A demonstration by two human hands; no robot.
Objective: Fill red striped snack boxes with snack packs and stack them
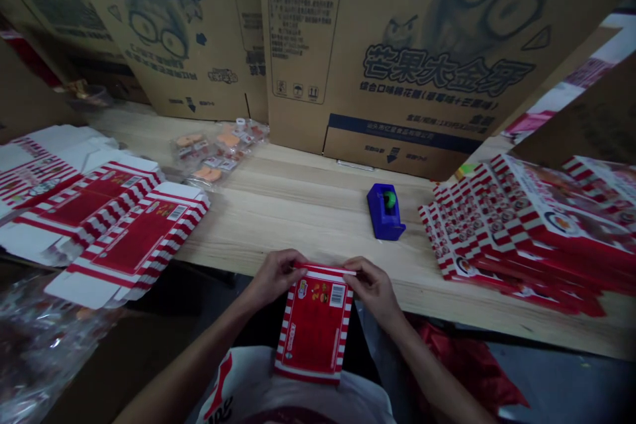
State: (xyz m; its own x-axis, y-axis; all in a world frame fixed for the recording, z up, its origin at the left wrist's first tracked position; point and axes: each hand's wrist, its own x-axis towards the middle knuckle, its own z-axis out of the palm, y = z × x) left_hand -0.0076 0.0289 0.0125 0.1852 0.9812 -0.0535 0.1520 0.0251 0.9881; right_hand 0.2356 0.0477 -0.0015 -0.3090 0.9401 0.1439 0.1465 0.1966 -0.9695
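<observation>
I hold a red and white striped carton point(314, 328) upright against my body at the near edge of the wooden table point(298, 212). My left hand point(274, 275) pinches its top left corner, fingers closed on the flap. On the other side, my right hand point(373, 288) grips the top right corner in the same way. The carton's printed back with a barcode faces up.
Flat striped carton blanks point(124, 232) lie fanned at the left. Assembled striped boxes point(521, 225) are stacked at the right. A blue tape dispenser point(385, 212) stands mid-table. Small packets in clear wrap point(218, 152) lie further back. Large printed cardboard cases point(397, 46) wall off the rear.
</observation>
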